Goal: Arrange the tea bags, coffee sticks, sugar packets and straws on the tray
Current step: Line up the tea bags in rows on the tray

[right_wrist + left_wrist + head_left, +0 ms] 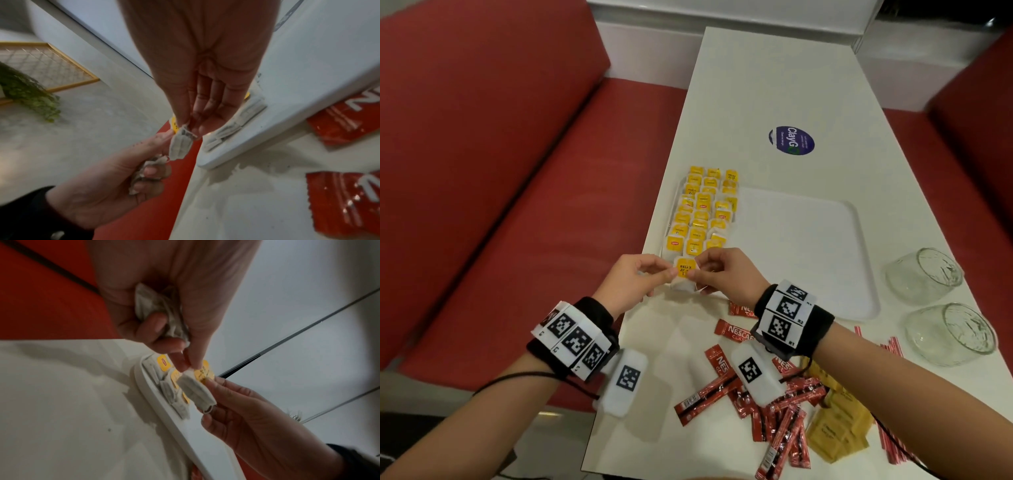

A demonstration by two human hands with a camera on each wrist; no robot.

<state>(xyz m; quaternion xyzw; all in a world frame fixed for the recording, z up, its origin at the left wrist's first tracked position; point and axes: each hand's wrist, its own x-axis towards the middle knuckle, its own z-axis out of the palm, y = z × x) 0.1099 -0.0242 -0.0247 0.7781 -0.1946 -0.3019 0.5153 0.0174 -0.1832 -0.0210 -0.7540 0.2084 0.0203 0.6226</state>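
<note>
Both hands meet over the near-left corner of the white plastic tray (859, 274), pinching one yellow-tagged paper tea bag (685, 270). The left hand (631, 279) also clutches spare bags in its palm, probably stock for the rows; the right hand (726, 270) seems to steady the tag for placing.

White table (756, 85). Directly on it: white tray (808, 246) just beyond the grip, coffee sticks (774, 411) and straws (893, 346) nearer than the grip, sugar packets (835, 425) among them, two glasses (924, 274) off right, blue sticker (791, 140) far beyond.
</note>
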